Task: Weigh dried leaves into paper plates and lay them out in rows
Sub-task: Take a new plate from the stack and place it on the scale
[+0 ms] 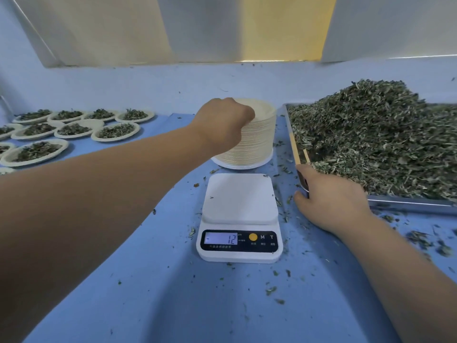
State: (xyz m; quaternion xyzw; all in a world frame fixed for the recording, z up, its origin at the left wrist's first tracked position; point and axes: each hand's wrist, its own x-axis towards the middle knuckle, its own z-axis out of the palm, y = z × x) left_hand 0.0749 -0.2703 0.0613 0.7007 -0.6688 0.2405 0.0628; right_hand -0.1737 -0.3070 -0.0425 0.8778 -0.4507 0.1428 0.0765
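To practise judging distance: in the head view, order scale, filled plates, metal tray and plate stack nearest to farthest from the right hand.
1. metal tray, touched by the right hand
2. scale, just left
3. plate stack, behind scale
4. filled plates, far left

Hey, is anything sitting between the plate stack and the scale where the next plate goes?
Nothing visible. The left hand grips the plate stack right behind the scale, whose platform holds only a leaf crumb.
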